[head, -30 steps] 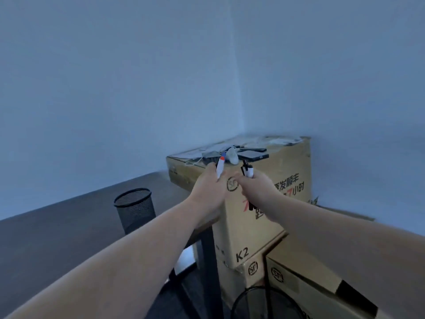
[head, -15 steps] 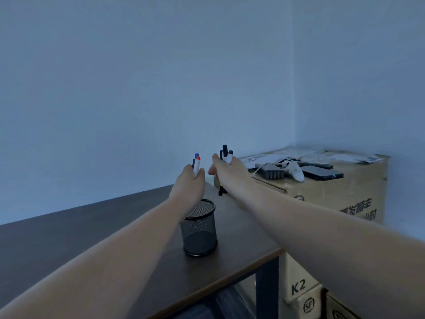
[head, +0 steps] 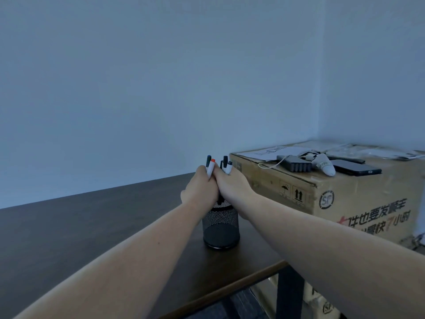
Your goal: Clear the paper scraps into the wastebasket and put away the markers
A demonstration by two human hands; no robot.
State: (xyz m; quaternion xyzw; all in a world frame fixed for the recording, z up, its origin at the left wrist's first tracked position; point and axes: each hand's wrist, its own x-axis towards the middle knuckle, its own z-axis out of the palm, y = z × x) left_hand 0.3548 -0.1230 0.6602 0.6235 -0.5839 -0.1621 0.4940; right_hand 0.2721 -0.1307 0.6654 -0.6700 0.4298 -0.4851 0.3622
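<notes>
Left hand (head: pixel 200 192) gripping markers (head: pixel 210 168), right hand (head: pixel 232 187) likewise

You see a black mesh cup (head: pixel 220 229) on a dark brown desk (head: pixel 92 226), white markers (head: pixel 210 168) capped red and dark blue, a tan box (head: pixel 358 199) printed black and red, pale blue walls (head: pixel 138 88).

Our two bare forearms reach in from the lower corners of the frame and meet just left of centre. Our left hand (head: pixel 199 191) is curled into a fist, knuckles up. Our right hand (head: pixel 231 184) is curled beside it, back facing us. The two hands press together side by side, wrists nearly level.
</notes>
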